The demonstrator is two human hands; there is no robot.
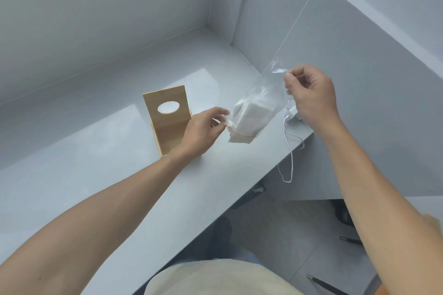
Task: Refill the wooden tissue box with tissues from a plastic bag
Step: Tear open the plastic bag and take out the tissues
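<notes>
A clear bag (259, 103) of tissues (249, 115) is held above the desk (96, 175), pinched at its 8 o'clock corner by the left hand (203, 129) and its 1 o'clock end by the right hand (311, 96); the open wooden box (167, 120) stands at 9 o'clock. The mouth is best eased apart gently, tissues kept stacked

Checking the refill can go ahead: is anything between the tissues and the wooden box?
Yes. The tissues sit inside the plastic bag pinched by both hands, and the left hand lies between bag and wooden box.

Clear glossy plastic bag (266, 93); matt pale wood box (167, 120); smooth grey desk (96, 163).
</notes>
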